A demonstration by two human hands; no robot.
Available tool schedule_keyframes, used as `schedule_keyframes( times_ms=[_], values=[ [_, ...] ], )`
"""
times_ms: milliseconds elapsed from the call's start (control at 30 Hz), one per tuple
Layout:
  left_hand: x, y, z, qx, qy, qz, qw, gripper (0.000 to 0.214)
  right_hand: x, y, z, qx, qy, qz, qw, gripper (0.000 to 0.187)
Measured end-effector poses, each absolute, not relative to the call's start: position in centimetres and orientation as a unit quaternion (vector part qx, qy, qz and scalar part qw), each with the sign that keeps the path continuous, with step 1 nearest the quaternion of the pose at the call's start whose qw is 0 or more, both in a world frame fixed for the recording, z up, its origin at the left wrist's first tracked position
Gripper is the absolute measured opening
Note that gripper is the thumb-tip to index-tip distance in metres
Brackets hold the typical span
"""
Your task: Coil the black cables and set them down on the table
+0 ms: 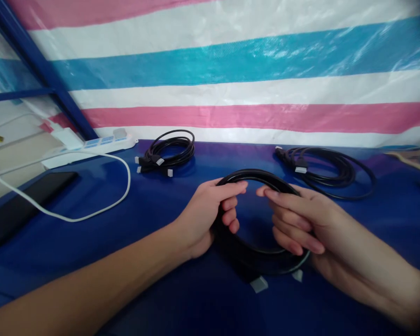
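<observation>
A black cable wound into a coil (255,176) is held over the blue table (133,242) in front of me. My left hand (210,212) is closed round the coil's left side, thumb on top. My right hand (301,219) grips the coil's right side, fingers curled through the loop. Two white-capped plug ends (259,283) hang from the bottom of the coil, near the tabletop.
Two more black cable coils lie further back: a small one (168,151) at centre-left and a larger loose one (327,170) at the right. A white power strip (91,147) with a white cord (91,212) lies at the left, beside a black flat object (24,203). A striped tarp (231,70) hangs behind.
</observation>
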State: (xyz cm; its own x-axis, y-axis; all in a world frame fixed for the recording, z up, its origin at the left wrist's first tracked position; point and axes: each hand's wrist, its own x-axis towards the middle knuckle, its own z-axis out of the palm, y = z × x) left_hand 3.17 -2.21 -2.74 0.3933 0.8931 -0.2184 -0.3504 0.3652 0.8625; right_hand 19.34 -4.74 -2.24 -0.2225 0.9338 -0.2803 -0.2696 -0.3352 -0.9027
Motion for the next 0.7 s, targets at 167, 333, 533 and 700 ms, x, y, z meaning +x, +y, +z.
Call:
schedule_keyframes(
  times_ms=[167,333,533,700],
  values=[
    [1.8,-1.6,-2.1,0.479,0.291,0.185,0.808,0.023,20.4,-4.9,-1.8,-0.430,-0.425,0.753,0.258,0.010],
    [2.1,-3.0,-0.6,0.504,0.303,0.164,0.792,0.027,21.1,-5.1,-1.4,-0.328,-0.409,0.843,0.122,0.014],
    [2.4,-4.0,-0.3,0.607,0.294,0.240,0.698,0.021,21.0,-6.3,-1.6,-0.271,-0.363,0.888,0.083,0.026],
    [2.3,-3.1,-1.5,0.522,0.293,0.375,0.708,0.026,20.8,-5.9,-1.4,-0.254,-0.415,0.830,0.272,0.030]
  ],
)
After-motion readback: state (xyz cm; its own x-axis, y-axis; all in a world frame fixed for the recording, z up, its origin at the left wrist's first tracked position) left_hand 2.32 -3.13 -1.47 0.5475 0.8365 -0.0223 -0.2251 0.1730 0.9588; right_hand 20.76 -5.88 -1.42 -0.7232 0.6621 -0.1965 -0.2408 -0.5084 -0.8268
